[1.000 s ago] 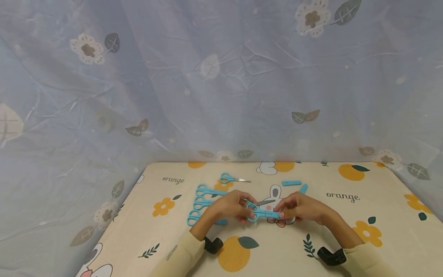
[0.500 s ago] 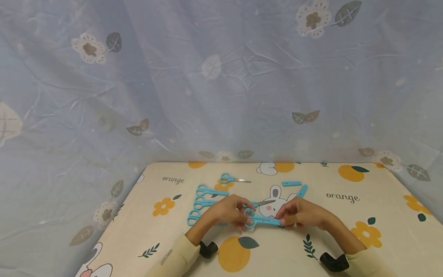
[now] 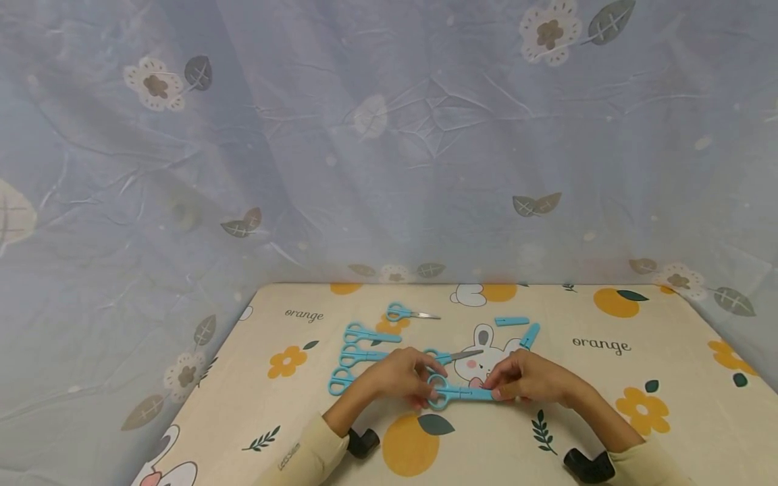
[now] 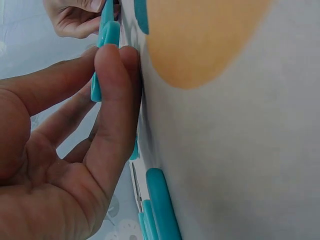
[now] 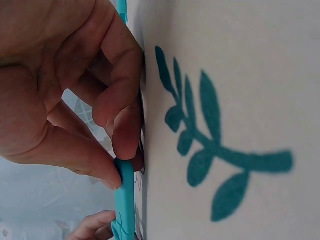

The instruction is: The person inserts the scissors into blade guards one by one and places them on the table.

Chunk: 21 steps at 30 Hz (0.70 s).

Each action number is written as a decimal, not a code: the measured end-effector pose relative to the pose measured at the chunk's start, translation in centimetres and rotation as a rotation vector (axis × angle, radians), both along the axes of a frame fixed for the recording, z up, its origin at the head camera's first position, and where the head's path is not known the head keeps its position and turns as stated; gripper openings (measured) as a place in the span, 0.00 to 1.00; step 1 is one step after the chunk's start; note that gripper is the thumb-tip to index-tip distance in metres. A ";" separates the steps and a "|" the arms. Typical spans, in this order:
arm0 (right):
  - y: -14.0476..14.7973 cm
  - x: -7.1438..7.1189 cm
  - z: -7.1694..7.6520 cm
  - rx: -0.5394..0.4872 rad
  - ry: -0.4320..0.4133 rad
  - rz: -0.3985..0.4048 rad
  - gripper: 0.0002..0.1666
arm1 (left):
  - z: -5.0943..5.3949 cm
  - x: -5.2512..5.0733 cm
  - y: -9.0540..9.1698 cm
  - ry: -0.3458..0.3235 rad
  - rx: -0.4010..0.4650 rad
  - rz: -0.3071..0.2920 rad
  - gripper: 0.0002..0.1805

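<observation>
Hands (image 3: pixel 398 373) hold scissors (image 3: pixel 457 392), perhaps touching printed cloth (image 3: pixel 486 452); floral curtain (image 3: pixel 389 189) behind.

Surface (image 3: pixel 486 445) has a cream printed cover. Backdrop: grey-blue sheet (image 3: pixel 340 202), creased, hanging behind the surface and along both sides. Sheet prints: white flower (image 3: pixel 155 86) upper left, another flower (image 3: pixel 550 34) upper right, leaf pair (image 3: pixel 537 204) lower down. Cover prints: "orange" lettering (image 3: pixel 304 315) left, same word right; big orange fruit (image 3: pixel 410 445) near centre front; yellow flower (image 3: pixel 288 362) left, green sprig (image 3: pixel 543 432) front right, also filling much of the right wrist view.
</observation>
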State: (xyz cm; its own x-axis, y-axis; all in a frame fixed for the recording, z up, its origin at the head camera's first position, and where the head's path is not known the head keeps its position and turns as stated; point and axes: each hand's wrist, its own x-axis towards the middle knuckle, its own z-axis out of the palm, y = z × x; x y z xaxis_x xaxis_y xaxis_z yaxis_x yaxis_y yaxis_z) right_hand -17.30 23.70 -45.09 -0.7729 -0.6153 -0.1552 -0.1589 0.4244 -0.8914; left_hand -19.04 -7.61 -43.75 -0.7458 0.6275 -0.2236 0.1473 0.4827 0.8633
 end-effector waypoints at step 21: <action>-0.3 0.5 0.3 0.023 0.048 -0.005 0.08 | 0.7 0.0 -0.6 0.107 -0.126 -0.014 0.17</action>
State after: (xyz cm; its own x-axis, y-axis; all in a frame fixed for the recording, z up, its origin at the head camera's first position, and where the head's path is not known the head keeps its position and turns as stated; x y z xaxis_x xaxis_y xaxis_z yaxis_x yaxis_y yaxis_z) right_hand -16.76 23.40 -44.82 -0.7827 -0.6082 -0.1323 -0.1989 0.4459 -0.8727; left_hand -19.06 -8.23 -43.05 -0.7612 0.6096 -0.2212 0.2423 0.5837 0.7750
